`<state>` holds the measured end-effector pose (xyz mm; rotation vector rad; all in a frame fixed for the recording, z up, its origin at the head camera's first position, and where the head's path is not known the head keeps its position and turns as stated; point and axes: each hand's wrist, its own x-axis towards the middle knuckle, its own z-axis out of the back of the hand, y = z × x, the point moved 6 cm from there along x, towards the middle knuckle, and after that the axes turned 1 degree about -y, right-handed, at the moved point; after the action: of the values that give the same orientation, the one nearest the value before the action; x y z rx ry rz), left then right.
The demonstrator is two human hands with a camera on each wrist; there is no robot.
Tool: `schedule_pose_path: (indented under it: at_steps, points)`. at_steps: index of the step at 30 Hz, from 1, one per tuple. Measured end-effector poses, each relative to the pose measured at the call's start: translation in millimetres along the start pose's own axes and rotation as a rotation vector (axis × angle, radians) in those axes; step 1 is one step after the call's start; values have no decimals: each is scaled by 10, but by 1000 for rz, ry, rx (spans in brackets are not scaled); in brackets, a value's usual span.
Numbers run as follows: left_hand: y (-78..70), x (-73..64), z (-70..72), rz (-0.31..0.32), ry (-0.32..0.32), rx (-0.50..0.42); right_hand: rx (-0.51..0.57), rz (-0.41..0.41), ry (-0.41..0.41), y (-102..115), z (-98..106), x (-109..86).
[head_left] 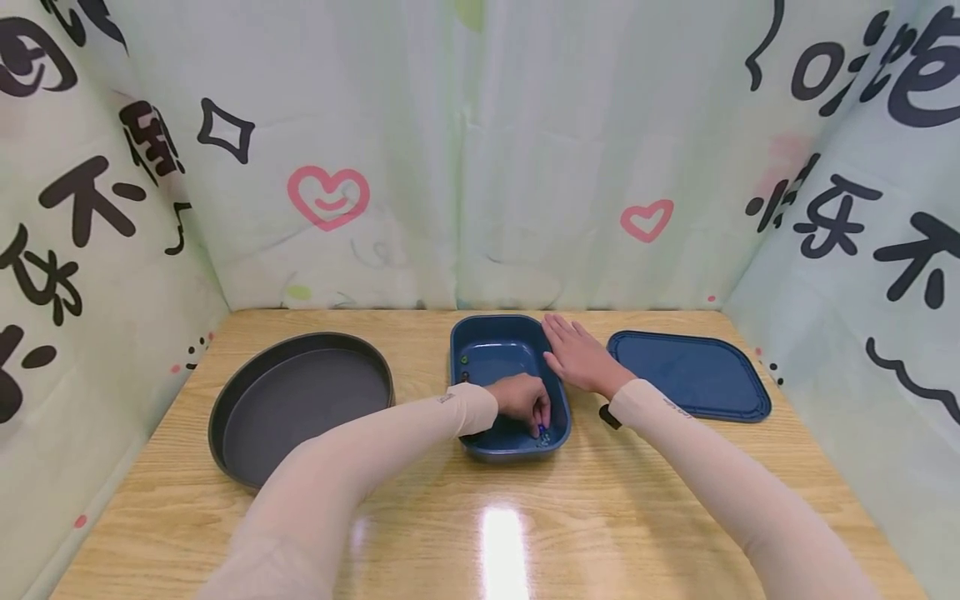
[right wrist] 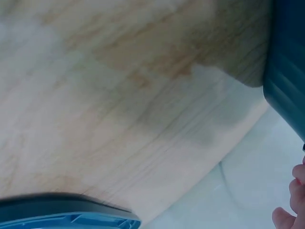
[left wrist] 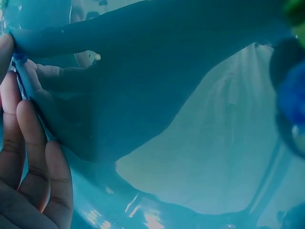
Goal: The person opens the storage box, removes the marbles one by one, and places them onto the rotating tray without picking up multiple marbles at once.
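Left hand (head_left: 523, 397): inside the container, fingertips pinching a small blue piece (head_left: 542, 429) near its floor.
Right hand (head_left: 583, 357): straight fingers close together, touching the container's right rim.
Container (head_left: 498, 358): deep, dark blue, rounded-rectangular, between a round dark-grey pan (head_left: 300, 400) and a flat blue lid (head_left: 686, 373).

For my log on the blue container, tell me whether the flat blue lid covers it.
No, the flat blue lid lies on the table, to the right of the open blue container.
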<state>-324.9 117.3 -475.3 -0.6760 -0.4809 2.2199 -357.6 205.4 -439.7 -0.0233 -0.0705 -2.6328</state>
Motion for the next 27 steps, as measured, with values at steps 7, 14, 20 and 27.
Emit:
schedule_pose_path:
  at_steps: [7, 14, 20, 27]
  points:
    - [7, 27, -36, -3, -2, 9, 36, -14, 6, 9, -37, 26]
    - [-88, -15, 23, -8, 27, 30, 16, -1, 10, 16, -35, 42]
    - [-187, -62, 96, -13, 39, 65, 39, -15, 17, 23, -33, 48]
    - [-274, -186, 207, -24, 48, 73, 52, -11, 18, 42, -24, 32]
